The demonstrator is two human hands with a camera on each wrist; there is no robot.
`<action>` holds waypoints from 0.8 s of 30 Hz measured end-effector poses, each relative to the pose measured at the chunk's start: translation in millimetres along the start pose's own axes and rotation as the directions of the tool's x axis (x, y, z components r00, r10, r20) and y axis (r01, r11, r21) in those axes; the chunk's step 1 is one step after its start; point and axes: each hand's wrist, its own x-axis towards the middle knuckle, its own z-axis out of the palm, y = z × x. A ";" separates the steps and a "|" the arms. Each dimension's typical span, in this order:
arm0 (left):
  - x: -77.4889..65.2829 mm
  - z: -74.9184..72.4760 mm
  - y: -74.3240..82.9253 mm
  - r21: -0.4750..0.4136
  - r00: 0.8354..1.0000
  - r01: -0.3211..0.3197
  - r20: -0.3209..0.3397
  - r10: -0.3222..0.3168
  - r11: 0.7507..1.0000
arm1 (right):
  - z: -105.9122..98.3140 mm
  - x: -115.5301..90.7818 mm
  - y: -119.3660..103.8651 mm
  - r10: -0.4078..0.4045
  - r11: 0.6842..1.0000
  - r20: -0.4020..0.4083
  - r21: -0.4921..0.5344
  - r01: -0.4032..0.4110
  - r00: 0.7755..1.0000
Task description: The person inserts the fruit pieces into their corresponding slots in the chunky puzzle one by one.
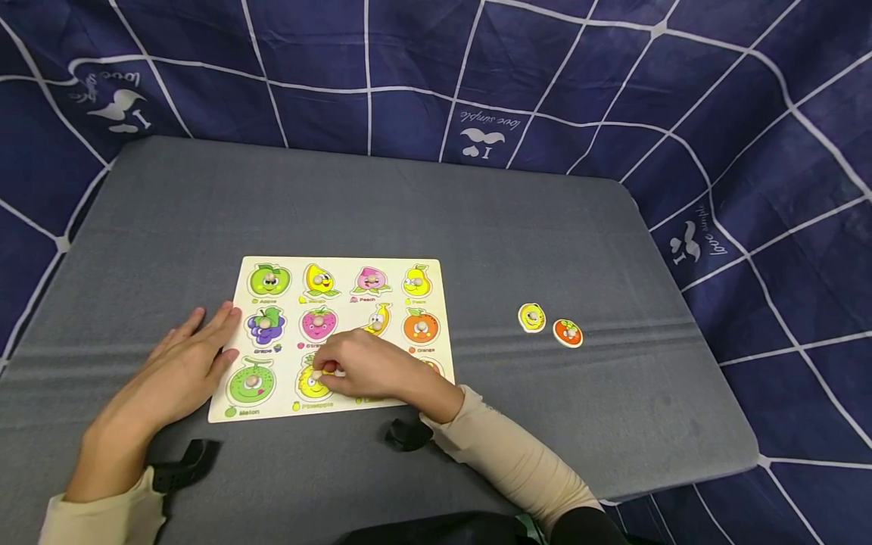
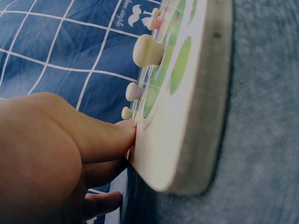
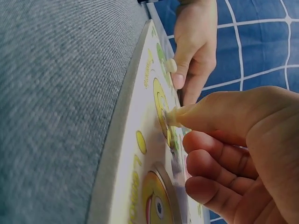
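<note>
A wooden fruit puzzle board (image 1: 341, 303) lies on the grey table, with knobbed fruit pieces in it. My right hand (image 1: 371, 367) is over its lower middle, pinching the knob of the pineapple piece (image 1: 312, 387) between thumb and forefinger. In the right wrist view, that knob (image 3: 174, 116) is at the thumb tip, and the pineapple lies against the board. My left hand (image 1: 187, 367) rests at the board's left side, fingers fairly straight; in the left wrist view, its thumb (image 2: 117, 137) touches the board's edge. Beside it is the melon piece (image 1: 250, 384).
Two loose round pieces, a yellow lemon one (image 1: 531, 318) and a red-orange one (image 1: 568, 333), lie on the table (image 1: 531, 235) right of the board. A dark blue checked cloth (image 1: 422, 68) hangs around the back and sides. My right forearm (image 1: 511, 454) crosses the front.
</note>
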 end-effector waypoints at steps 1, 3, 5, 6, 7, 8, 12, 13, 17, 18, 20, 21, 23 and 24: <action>0.0 -0.2 0.2 0.001 1.000 0.001 0.002 -0.001 1.000 | -0.7 -0.9 0.3 -0.006 1.000 -0.007 0.000 0.006 1.000; 0.1 -0.5 0.1 0.003 1.000 0.001 0.007 -0.001 1.000 | -2.1 -3.1 1.4 -0.015 1.000 -0.025 0.008 0.015 1.000; 0.5 -1.0 0.6 0.005 1.000 0.000 0.008 0.000 1.000 | -4.0 -5.6 2.4 -0.020 1.000 -0.039 0.016 0.021 0.999; 0.5 -1.0 0.6 0.006 1.000 0.000 0.007 0.000 1.000 | -4.9 -7.0 3.1 -0.023 0.999 -0.049 0.024 0.024 0.999; 0.5 -1.0 0.5 0.006 1.000 -0.002 0.007 0.002 1.000 | -5.9 -8.4 3.7 -0.022 0.999 -0.057 0.029 0.024 0.998; 0.5 -1.0 0.3 0.006 1.000 -0.003 0.007 0.003 1.000 | -7.0 -10.0 4.4 -0.019 0.999 -0.066 0.037 0.022 0.998; 0.1 -1.1 -0.2 0.009 1.000 -0.007 0.005 0.007 1.000 | -11.0 -16.5 8.3 0.001 0.997 -0.091 0.079 0.006 0.996; 0.1 -1.2 -0.4 0.009 1.000 -0.008 0.005 0.008 1.000 | -11.8 -18.3 9.5 0.007 0.997 -0.096 0.084 0.001 0.995; 0.1 -1.0 -0.8 0.011 1.000 -0.016 0.000 0.016 1.000 | -13.7 -25.6 14.9 0.021 0.996 -0.112 0.083 -0.012 0.993; 0.1 -0.9 -0.9 0.009 1.000 -0.019 -0.002 0.019 1.000 | -13.8 -27.6 16.3 0.022 0.997 -0.119 0.079 -0.013 0.993; 0.2 -0.6 -0.7 0.006 1.000 -0.024 -0.006 0.024 1.000 | -14.4 -31.8 18.8 0.026 0.997 -0.135 0.078 -0.016 0.990; 0.0 -0.6 -0.8 0.006 1.000 -0.027 -0.008 0.027 1.000 | -14.7 -33.9 19.9 0.027 0.997 -0.145 0.078 -0.016 0.989; -0.1 -0.4 -1.3 0.005 0.999 -0.031 -0.010 0.031 0.999 | -15.6 -37.9 21.9 0.033 0.997 -0.165 0.081 -0.020 0.986; -0.1 0.0 -1.8 0.004 0.999 -0.033 -0.009 0.033 0.999 | -15.9 -39.9 22.9 0.036 0.996 -0.176 0.081 -0.022 0.984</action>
